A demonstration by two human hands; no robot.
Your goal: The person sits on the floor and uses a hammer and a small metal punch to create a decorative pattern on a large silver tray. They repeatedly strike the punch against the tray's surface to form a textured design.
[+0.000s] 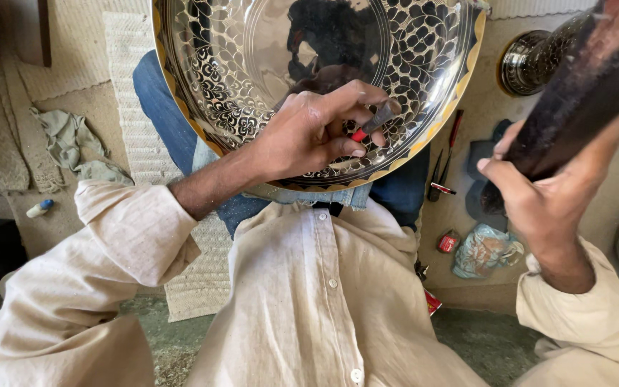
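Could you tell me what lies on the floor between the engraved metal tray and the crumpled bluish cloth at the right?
In the head view, a few red-and-black hand tools lie between the tray and the cloth, with a small red item nearer the cloth.

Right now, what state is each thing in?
Engraved metal tray: propped on the lap, tilted toward the camera.
Chisel: pinched, tip on the tray.
Left hand: closed on the chisel.
Wooden mallet: raised.
Right hand: gripping the mallet.
Rag: crumpled on the floor.
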